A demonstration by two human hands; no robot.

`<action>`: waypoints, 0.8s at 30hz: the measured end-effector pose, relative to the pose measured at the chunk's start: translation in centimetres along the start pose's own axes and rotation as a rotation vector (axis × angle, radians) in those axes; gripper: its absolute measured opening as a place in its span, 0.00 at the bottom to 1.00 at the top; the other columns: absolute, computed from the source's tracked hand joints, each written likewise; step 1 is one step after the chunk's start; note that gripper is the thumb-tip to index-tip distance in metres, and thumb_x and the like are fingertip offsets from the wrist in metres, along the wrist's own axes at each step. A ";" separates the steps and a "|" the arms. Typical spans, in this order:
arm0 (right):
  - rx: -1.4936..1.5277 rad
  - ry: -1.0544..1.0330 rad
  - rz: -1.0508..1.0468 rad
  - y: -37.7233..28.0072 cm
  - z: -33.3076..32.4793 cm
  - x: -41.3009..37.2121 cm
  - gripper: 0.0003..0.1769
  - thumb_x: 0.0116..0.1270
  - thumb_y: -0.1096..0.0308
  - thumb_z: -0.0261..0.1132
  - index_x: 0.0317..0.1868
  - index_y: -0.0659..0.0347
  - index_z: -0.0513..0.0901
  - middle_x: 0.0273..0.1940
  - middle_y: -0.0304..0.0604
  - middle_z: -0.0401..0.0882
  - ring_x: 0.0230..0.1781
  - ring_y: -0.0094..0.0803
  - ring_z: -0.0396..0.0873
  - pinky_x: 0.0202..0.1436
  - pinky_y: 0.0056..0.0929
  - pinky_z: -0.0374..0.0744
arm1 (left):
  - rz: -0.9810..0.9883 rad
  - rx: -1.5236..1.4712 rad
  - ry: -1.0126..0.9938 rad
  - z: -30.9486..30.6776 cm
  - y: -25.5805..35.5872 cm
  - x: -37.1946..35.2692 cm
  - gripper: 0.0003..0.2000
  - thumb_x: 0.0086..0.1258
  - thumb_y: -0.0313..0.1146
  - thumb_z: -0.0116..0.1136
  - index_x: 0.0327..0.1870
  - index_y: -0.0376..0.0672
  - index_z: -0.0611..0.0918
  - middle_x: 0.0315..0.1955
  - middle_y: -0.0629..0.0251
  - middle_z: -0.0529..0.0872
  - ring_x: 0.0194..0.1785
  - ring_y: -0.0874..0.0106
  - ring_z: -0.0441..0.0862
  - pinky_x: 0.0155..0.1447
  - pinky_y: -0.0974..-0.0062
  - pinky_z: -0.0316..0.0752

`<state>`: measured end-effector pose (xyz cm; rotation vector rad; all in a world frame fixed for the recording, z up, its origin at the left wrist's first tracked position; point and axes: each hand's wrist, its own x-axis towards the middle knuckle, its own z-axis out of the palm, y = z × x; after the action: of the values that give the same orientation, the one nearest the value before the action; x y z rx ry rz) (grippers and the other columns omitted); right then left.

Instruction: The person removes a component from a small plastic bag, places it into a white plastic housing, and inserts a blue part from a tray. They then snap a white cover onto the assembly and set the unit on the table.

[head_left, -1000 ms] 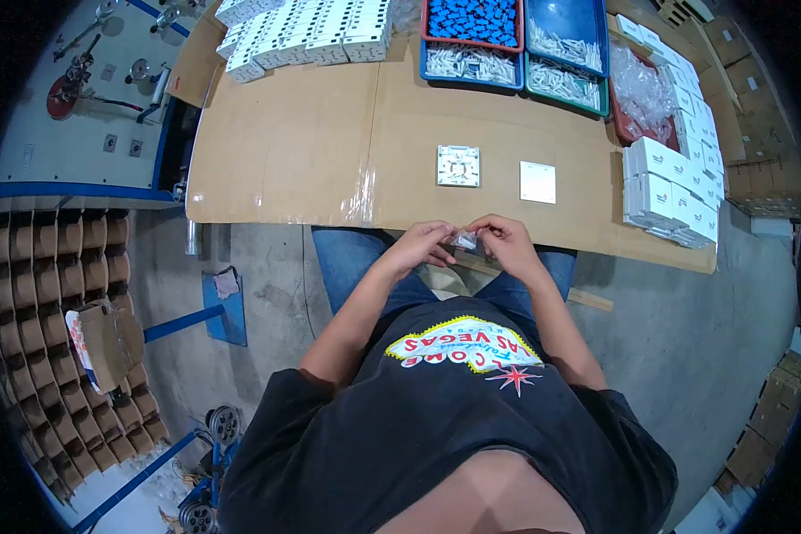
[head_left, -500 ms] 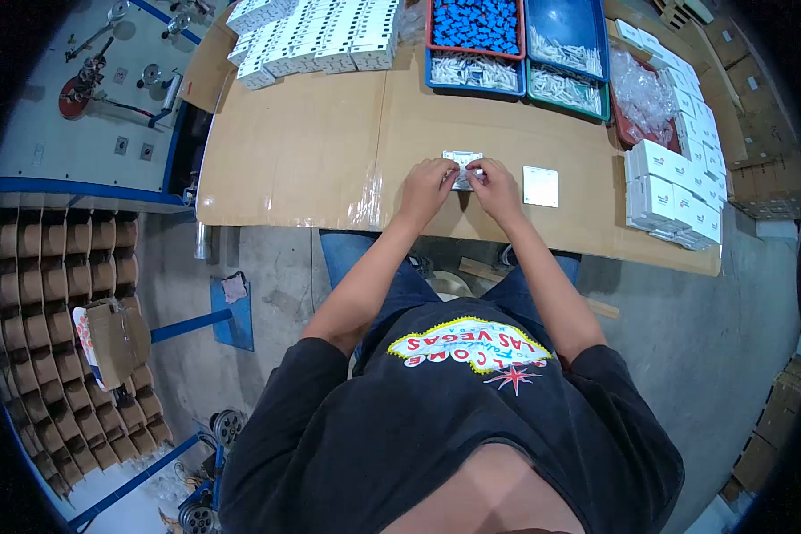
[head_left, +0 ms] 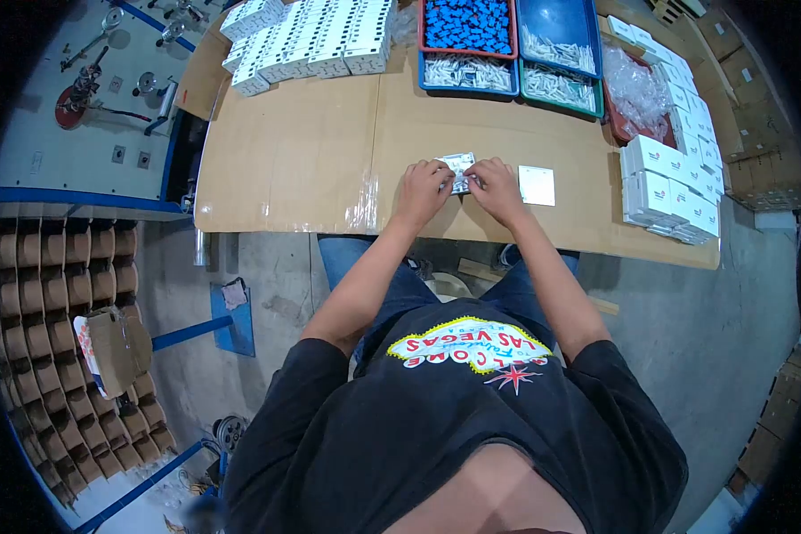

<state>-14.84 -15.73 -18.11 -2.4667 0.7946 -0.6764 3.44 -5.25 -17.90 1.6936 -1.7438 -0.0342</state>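
Between my two hands lies a small white-and-grey rectangular unit on the cardboard-covered table; its exact kind is hard to make out. My left hand is closed, its fingertips pinched at the unit's left side. On the other side, the curled fingers of my right hand press at its right part. The fingertips cover the unit's middle, so any small part between them is hidden. A flat white square plate rests just right of my right hand, apart from it.
Stacked white units stand at the back left. A tray of blue pieces and trays of white pieces sit at the back. Clear plastic bags fill a red tray, near stacked white boxes at the right edge.
The whole view has shifted slightly. Both hands stay at the unit, with the fingers only a little moved; the square plate lies in the same place on the table.
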 end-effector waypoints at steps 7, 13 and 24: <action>-0.021 -0.028 0.016 0.3 0.4 0.3 0.07 0.66 0.69 0.69 0.44 0.52 0.89 0.44 0.38 0.85 0.52 0.41 0.80 0.55 0.44 0.74 | -0.016 0.031 0.002 0.6 -0.3 0.0 0.10 0.65 0.31 0.69 0.46 0.49 0.90 0.41 0.69 0.87 0.48 0.64 0.82 0.54 0.61 0.75; 0.018 -0.006 0.084 0.3 0.5 0.7 0.06 0.66 0.69 0.69 0.43 0.54 0.88 0.43 0.40 0.84 0.51 0.42 0.80 0.54 0.44 0.75 | -0.010 0.031 -0.020 0.4 0.0 -0.3 0.11 0.66 0.30 0.67 0.48 0.49 0.91 0.41 0.66 0.86 0.47 0.61 0.81 0.54 0.61 0.76; -0.092 -0.100 0.063 0.1 -0.4 1.3 0.03 0.66 0.69 0.69 0.39 0.55 0.88 0.42 0.40 0.85 0.48 0.42 0.82 0.51 0.45 0.76 | -0.053 -0.040 -0.047 0.2 0.1 -0.2 0.09 0.66 0.30 0.68 0.46 0.49 0.91 0.38 0.65 0.87 0.44 0.60 0.83 0.52 0.58 0.78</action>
<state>-14.18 -16.74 -17.42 -2.5239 0.8785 -0.5008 3.24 -5.13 -18.14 1.7223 -1.7204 -0.1328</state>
